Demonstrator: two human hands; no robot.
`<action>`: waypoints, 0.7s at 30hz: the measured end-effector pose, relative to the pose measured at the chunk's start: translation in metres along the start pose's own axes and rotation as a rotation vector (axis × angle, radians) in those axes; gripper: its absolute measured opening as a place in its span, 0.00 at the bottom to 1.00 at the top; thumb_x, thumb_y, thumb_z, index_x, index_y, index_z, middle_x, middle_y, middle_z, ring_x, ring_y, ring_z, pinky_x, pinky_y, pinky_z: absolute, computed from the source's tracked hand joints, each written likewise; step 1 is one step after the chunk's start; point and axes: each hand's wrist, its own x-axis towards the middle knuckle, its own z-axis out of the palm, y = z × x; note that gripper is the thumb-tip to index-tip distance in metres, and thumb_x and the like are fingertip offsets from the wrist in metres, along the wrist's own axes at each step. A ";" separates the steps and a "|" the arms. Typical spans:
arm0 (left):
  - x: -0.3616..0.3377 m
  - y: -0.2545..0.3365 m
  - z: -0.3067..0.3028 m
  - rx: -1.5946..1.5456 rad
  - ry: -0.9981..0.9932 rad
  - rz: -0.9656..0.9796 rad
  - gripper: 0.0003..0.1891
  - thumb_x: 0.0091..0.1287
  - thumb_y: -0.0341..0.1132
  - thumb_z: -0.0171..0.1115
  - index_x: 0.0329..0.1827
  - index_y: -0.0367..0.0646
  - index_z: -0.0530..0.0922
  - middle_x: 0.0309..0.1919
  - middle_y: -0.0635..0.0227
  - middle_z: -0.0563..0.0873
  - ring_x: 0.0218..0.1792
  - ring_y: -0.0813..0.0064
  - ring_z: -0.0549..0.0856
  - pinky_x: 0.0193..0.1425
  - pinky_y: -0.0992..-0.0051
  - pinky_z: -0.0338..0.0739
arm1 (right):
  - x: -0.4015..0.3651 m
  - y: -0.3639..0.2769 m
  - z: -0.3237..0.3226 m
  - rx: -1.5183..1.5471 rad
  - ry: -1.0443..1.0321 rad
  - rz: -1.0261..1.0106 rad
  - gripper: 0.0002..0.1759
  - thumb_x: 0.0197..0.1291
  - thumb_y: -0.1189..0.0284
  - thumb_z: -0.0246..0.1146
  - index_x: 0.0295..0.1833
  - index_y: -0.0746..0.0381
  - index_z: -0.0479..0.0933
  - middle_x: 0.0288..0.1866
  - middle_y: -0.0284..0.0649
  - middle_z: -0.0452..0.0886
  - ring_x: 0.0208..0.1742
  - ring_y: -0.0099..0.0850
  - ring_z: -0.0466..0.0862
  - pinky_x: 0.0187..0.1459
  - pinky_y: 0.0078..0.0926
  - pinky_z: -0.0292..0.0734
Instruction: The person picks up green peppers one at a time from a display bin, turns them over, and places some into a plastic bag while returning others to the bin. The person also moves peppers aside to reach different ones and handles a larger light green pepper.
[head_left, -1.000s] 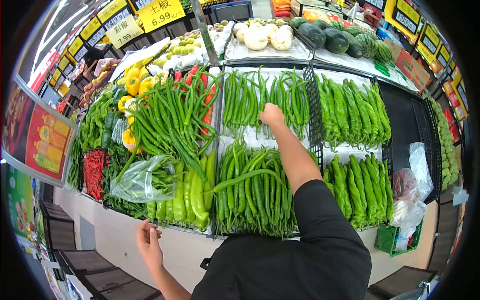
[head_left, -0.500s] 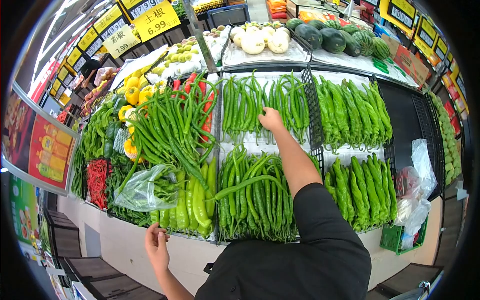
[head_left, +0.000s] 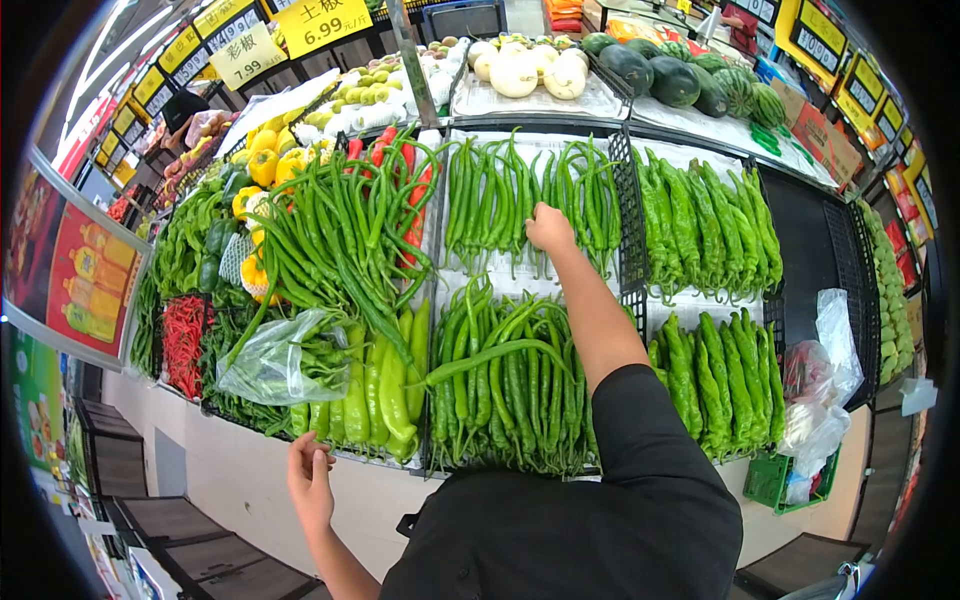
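At 12 o'clock, right hand (head_left: 550, 228) lies knuckles-up on the thin peppers (head_left: 490, 195), barely shifted from a second ago, so the work stays in that bin; its fingers are buried, and I cannot tell whether they grip one. Left hand (head_left: 310, 480), at 7 o'clock, has risen slightly beside the stand (head_left: 240, 470), loose and empty. Peppers are long, glossy, curved; a crinkled clear bag (head_left: 270, 362) sits at 9 o'clock

Green pretty much everywhere: the slim peppers (head_left: 490, 200) up top are bright green, the fatter peppers (head_left: 700, 225) a shade paler. Small chillies (head_left: 185, 345) are deep red, bell peppers (head_left: 265, 165) yellow, watermelons (head_left: 745, 92) dark green, some with lighter stripes, round gourds (head_left: 515, 75) white. Price signs (head_left: 320, 22) are yellow with black print, the sleeve (head_left: 650, 470) plain black, the divider grid (head_left: 628, 215) black too
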 end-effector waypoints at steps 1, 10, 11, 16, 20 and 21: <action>0.000 0.000 0.001 0.002 -0.004 -0.002 0.15 0.74 0.26 0.52 0.62 0.38 0.74 0.40 0.68 0.82 0.37 0.80 0.80 0.43 0.78 0.75 | 0.003 0.003 0.002 0.000 -0.003 -0.020 0.17 0.61 0.63 0.65 0.49 0.63 0.79 0.48 0.53 0.85 0.52 0.50 0.84 0.52 0.46 0.79; 0.001 0.000 0.002 0.011 -0.026 0.006 0.15 0.74 0.25 0.53 0.61 0.39 0.75 0.40 0.68 0.83 0.36 0.81 0.81 0.42 0.79 0.75 | 0.024 0.020 0.014 0.067 -0.101 0.027 0.12 0.58 0.64 0.65 0.35 0.63 0.85 0.25 0.40 0.87 0.32 0.35 0.88 0.46 0.34 0.82; 0.001 0.001 0.003 0.010 -0.026 0.008 0.15 0.73 0.25 0.53 0.61 0.39 0.75 0.40 0.69 0.83 0.36 0.81 0.81 0.42 0.79 0.75 | 0.026 0.021 0.013 0.052 -0.146 0.024 0.12 0.58 0.65 0.64 0.33 0.62 0.85 0.24 0.39 0.87 0.32 0.34 0.88 0.46 0.34 0.83; 0.000 0.004 0.004 0.009 -0.029 0.005 0.15 0.73 0.25 0.53 0.61 0.39 0.75 0.39 0.69 0.82 0.36 0.80 0.81 0.42 0.79 0.75 | 0.024 0.018 0.005 0.024 -0.249 0.007 0.15 0.56 0.68 0.59 0.23 0.61 0.86 0.24 0.38 0.88 0.33 0.32 0.88 0.47 0.32 0.83; -0.002 0.008 0.006 0.022 -0.034 0.003 0.15 0.73 0.25 0.53 0.61 0.39 0.75 0.39 0.69 0.83 0.36 0.80 0.81 0.42 0.79 0.75 | 0.022 0.018 0.005 -0.027 -0.234 0.005 0.14 0.54 0.69 0.59 0.23 0.62 0.86 0.25 0.39 0.88 0.34 0.34 0.89 0.49 0.33 0.83; -0.003 0.010 0.007 0.029 -0.033 0.000 0.15 0.73 0.24 0.53 0.61 0.39 0.75 0.39 0.69 0.83 0.37 0.80 0.81 0.42 0.79 0.75 | 0.021 0.017 0.004 -0.046 -0.236 -0.001 0.14 0.53 0.69 0.59 0.23 0.62 0.86 0.25 0.40 0.88 0.34 0.34 0.88 0.49 0.33 0.83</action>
